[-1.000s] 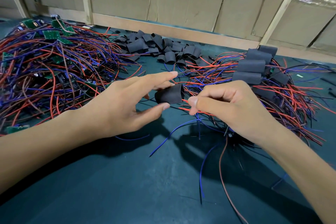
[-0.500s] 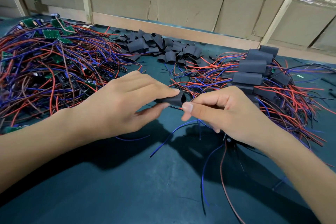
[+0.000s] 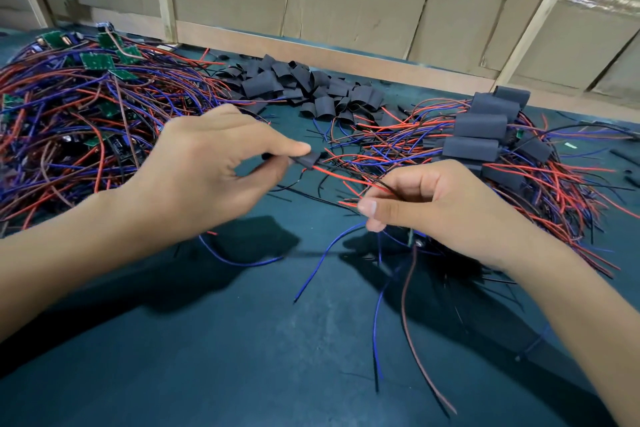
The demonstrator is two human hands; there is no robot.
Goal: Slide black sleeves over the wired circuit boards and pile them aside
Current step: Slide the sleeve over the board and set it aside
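Sleeve (image 3: 309, 159) now flattened, pinched by my left hand (image 3: 211, 170) over the mat (image 3: 242, 340) | right hand (image 3: 440, 208) now apart, pinching wires (image 3: 349, 180) | one sleeve held, four sleeved boards (image 3: 479, 126) stacked right

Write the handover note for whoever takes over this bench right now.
Left hand: pinches a black sleeve, wires already entering it.
Right hand: grips that board's wires; the board itself is hidden.
Bare boards: heap on the left. Empty sleeves: pile at the back.
Done: sleeved boards stacked on the right.
Left: pull this sleeve over its board, pile it right, then work through the heap.
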